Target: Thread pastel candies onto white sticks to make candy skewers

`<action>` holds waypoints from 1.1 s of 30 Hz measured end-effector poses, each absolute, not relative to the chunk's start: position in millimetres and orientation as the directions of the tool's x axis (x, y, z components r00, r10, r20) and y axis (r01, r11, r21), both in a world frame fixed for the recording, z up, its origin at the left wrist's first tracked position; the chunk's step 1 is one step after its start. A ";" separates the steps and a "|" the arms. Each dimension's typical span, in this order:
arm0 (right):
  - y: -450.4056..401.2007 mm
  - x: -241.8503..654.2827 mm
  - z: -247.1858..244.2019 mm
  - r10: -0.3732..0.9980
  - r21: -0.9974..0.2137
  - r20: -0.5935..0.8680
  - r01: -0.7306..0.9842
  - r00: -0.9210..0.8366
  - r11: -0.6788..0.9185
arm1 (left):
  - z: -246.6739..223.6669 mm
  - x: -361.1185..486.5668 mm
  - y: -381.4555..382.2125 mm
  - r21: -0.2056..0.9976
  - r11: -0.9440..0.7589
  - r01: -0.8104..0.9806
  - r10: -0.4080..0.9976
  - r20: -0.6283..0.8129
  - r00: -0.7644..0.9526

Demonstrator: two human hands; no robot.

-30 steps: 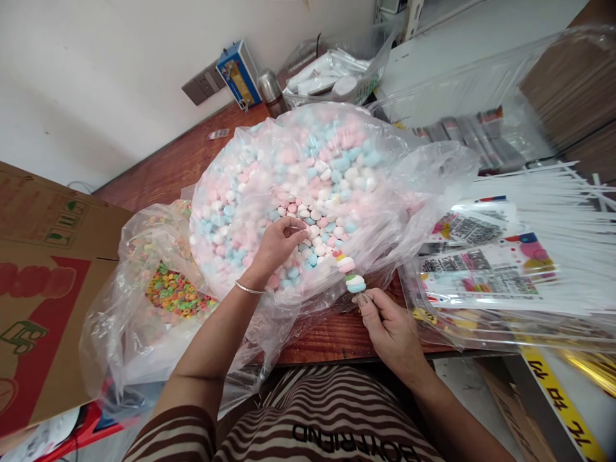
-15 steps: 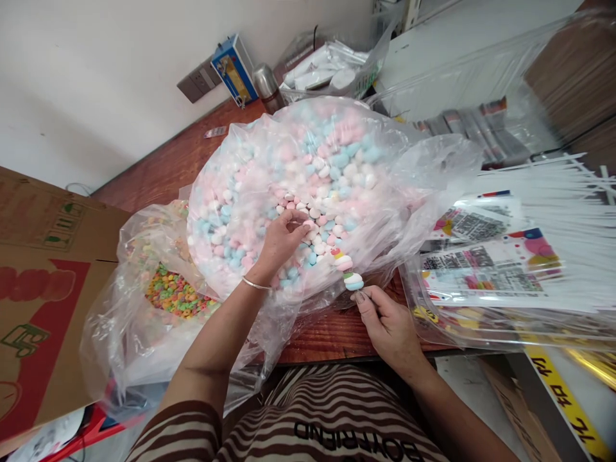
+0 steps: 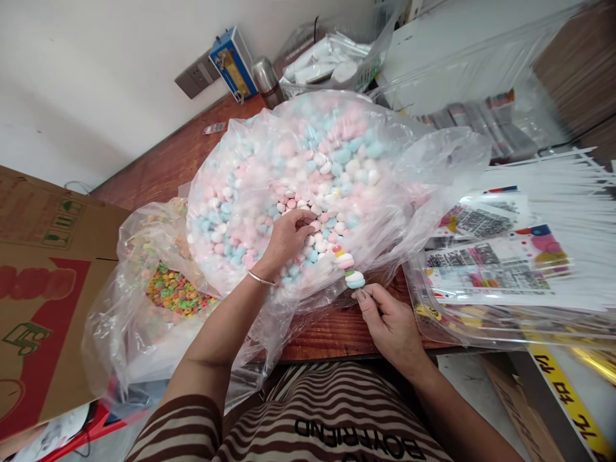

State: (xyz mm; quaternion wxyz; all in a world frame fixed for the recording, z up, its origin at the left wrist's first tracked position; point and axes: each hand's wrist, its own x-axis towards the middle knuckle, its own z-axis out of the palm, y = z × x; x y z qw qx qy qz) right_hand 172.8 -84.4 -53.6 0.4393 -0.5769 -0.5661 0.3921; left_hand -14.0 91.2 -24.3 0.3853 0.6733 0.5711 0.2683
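Note:
A large clear plastic bag (image 3: 414,167) full of pink, white and blue marshmallows (image 3: 341,154) lies open in the middle of the table. Over the pile, my left hand (image 3: 287,239) has its thumb and index finger closed at a pink marshmallow (image 3: 316,226). My right hand (image 3: 392,324) pinches the lower end of a candy skewer (image 3: 355,278) just in front of the bag. Threaded on it are marshmallows with small coloured rings between them; the stick itself is mostly hidden. Left of the big bag, a second bag holds small multicoloured candy rings (image 3: 176,290).
A cardboard box (image 3: 52,295) stands at the left. To the right, a clear plastic tray (image 3: 462,330) carries printed bags (image 3: 495,263) and many white sticks (image 3: 577,237). A steel flask (image 3: 266,80) and a blue device (image 3: 234,64) are by the wall.
My left thumb and index finger have drawn closer together over the marshmallows. The right hand still holds the skewer in nearly the same spot; the view has shifted slightly.

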 end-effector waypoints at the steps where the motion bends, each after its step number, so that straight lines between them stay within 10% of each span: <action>1: -84.7 172.9 -53.8 0.998 -0.950 0.043 0.310 0.053 0.024 | -25.0 -13.7 91.3 0.801 -0.071 0.594 0.977 -0.064 0.202; 10: -83.7 172.5 -50.9 0.998 -0.946 0.042 0.323 0.035 0.028 | -27.6 -12.2 89.6 0.528 -0.333 0.781 0.939 0.112 0.325; 19: -88.9 169.1 -36.9 0.983 -0.909 0.181 0.379 -0.018 0.175 | -7.7 -21.6 48.7 0.972 0.034 0.231 0.976 -0.082 0.201; 33: -113.4 133.4 -15.8 0.969 -0.936 0.138 0.292 -0.204 0.195 | 16.4 -64.2 -40.3 0.996 0.085 0.040 0.996 -0.086 0.038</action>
